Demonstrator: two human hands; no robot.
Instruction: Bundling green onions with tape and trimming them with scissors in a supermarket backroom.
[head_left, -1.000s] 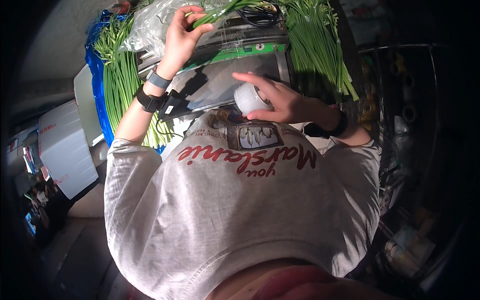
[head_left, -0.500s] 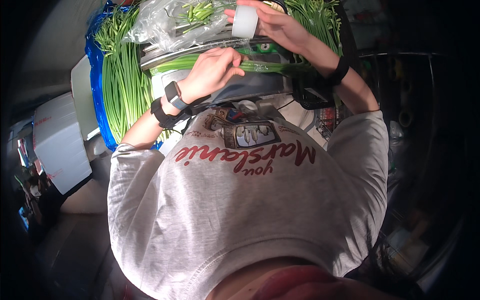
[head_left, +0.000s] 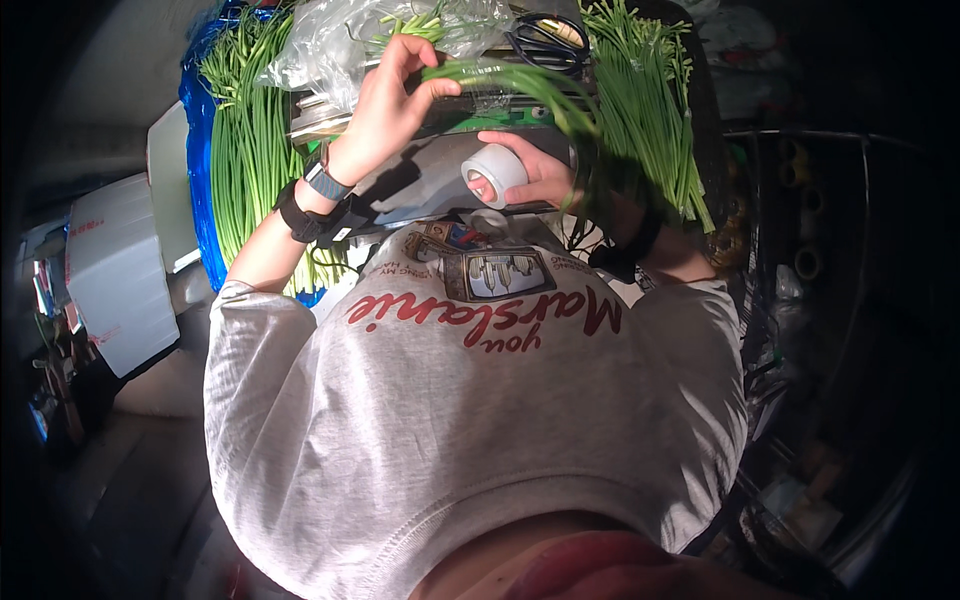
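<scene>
My left hand (head_left: 385,105) is raised at the far middle, its fingers closed round one end of a small bunch of long green stalks (head_left: 515,78). From there the bunch stretches to the right and bends down over my right forearm; a shiny clear band shows partway along it. Lower and nearer to my shirt, my right hand (head_left: 535,178) grips a roll of white tape (head_left: 487,178), with fingers through and around the ring. The stalks hang above the grey surface (head_left: 420,180) between my arms.
Long green stalks (head_left: 240,170) lie heaped on blue plastic at the left; a second pile (head_left: 645,110) lies at the right. Dark-handled scissors (head_left: 548,42) rest at the far edge near a clear plastic bag (head_left: 315,50) and cut stalk pieces (head_left: 415,25). White foam boxes (head_left: 120,270) stand at far left.
My left hand has lifted the bunch up and away from the grey surface. My right hand has brought the tape roll down toward me, beneath the bunch.
</scene>
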